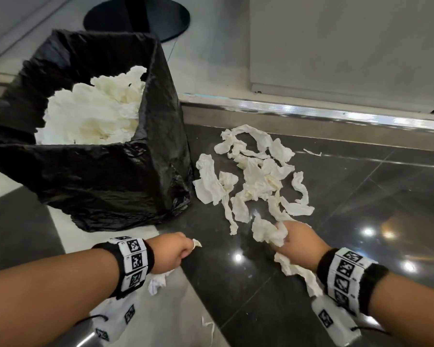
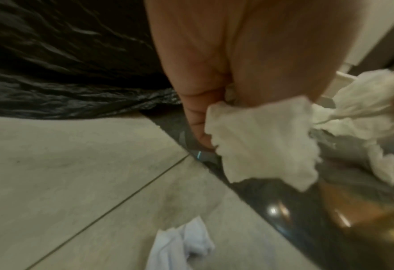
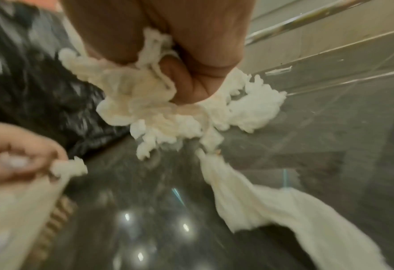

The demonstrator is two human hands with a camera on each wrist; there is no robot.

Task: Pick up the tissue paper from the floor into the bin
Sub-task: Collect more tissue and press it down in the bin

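Note:
A bin (image 1: 105, 171) lined with a black bag stands at the left, heaped with white tissue (image 1: 93, 113). Several crumpled tissue strips (image 1: 256, 176) lie on the dark floor to its right. My left hand (image 1: 178, 251) is curled low in front of the bin and grips a piece of tissue (image 2: 260, 138). My right hand (image 1: 293, 241) grips a bunch of tissue (image 1: 268, 231) at the near edge of the pile, and a long strip (image 3: 272, 206) trails from it under my wrist.
A metal threshold strip (image 1: 311, 113) runs behind the pile, with a pale wall panel (image 1: 348, 46) beyond. A black round base with a post (image 1: 138, 18) stands behind the bin. Small tissue scraps (image 1: 312, 152) lie near the strip and by my left arm (image 1: 208, 326).

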